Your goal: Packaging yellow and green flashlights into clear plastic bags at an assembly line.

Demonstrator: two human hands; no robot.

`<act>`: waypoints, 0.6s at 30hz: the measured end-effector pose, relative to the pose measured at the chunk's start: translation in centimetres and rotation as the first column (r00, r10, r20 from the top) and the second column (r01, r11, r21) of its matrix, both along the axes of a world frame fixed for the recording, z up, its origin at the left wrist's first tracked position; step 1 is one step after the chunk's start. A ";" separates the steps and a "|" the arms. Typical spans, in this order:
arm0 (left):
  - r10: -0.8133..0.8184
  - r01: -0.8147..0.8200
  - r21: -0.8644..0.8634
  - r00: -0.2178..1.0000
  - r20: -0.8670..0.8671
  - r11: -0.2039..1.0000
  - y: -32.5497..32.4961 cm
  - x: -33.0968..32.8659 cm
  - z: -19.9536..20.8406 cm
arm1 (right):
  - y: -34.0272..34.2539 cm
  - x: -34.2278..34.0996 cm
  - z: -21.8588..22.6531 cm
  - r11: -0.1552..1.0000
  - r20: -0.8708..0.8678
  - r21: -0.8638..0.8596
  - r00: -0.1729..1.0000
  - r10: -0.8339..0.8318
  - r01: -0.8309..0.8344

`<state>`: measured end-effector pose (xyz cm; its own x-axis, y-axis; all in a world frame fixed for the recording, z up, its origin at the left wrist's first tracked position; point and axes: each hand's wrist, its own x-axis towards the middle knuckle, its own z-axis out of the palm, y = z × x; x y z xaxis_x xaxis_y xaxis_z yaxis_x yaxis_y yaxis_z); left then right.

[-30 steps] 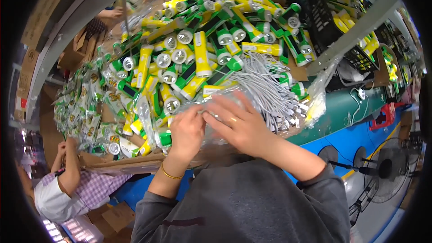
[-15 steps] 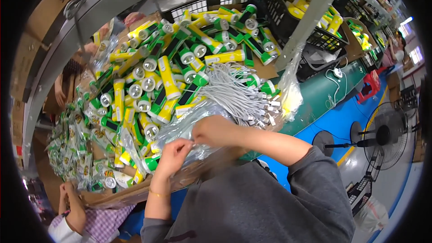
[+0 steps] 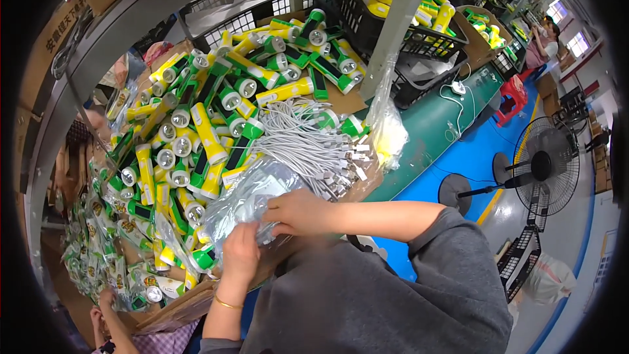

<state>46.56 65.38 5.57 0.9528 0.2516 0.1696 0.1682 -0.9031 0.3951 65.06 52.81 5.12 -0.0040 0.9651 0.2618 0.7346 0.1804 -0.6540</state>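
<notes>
My left hand (image 3: 241,249) is closed in a pinch at the near edge of a stack of clear plastic bags (image 3: 230,204). Just to its right, my right hand (image 3: 300,213) has its fingers bent and pressed together on clear film, apparently a bag's edge. Film shows in the small gap between both hands. Beyond the stack lies a bundle of grey-white cables (image 3: 298,141) with metal plugs toward the right. A large heap of yellow and green flashlights (image 3: 208,134) spreads to the left and far side.
Bagged flashlights (image 3: 108,242) lie at the left, where another person's hands (image 3: 103,308) are. A grey post (image 3: 398,33) stands beyond the cables, beside black crates (image 3: 357,10) of flashlights. A standing fan (image 3: 540,165) and a red stool (image 3: 512,99) are on the right.
The whole view has shifted, so the scene sits further left. My hands have come down onto the bags and moved slightly apart, with film now visible between them.
</notes>
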 end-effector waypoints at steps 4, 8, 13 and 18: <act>0.235 -0.234 -0.541 0.970 -0.069 0.808 1.6 1.4 -0.5 | 1.9 -0.5 -0.7 0.999 0.115 0.039 0.993 -0.015 0.011; 0.201 -0.238 -0.648 0.971 -0.132 0.724 1.9 0.6 -0.8 | 2.4 -0.5 -1.3 0.991 0.281 0.129 0.960 -0.005 -0.033; -0.026 0.032 -0.118 0.998 0.055 0.992 0.8 0.6 2.1 | 4.4 0.7 -2.6 0.991 -0.013 -0.124 0.999 -0.051 0.049; 0.141 -0.156 -0.204 0.986 -0.083 0.967 1.7 0.0 1.0 | 4.0 -0.2 -0.7 1.000 0.027 0.006 0.999 0.030 -0.030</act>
